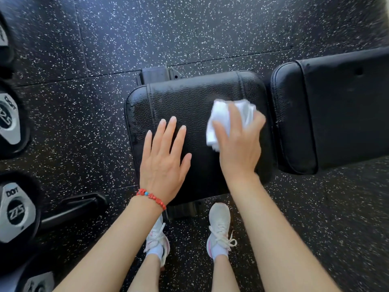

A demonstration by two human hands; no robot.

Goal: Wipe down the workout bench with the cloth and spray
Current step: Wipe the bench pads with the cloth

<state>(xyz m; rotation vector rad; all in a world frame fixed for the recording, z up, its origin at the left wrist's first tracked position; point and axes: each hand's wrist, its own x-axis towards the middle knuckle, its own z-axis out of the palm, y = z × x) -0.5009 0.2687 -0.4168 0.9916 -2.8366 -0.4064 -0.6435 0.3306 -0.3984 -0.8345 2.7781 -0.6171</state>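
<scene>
My left hand (165, 163) lies flat, fingers (168, 131) straight and spread; my right hand (239, 144) curls its fingers, gripping.

Pebbled glossy bench (189, 98) (leather-like); soft white cloth (221, 114).

Two hands (166, 163), one cloth (223, 114), two pads (189, 98).

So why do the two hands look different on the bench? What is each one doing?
The right hand grips a bunched white cloth; the left hand holds nothing. The right hand's fingers curl over the cloth, while the left hand's fingers are straight and spread. The left wrist wears a red bracelet; the right wrist is bare. Both are over the same black seat pad of the bench.
</scene>
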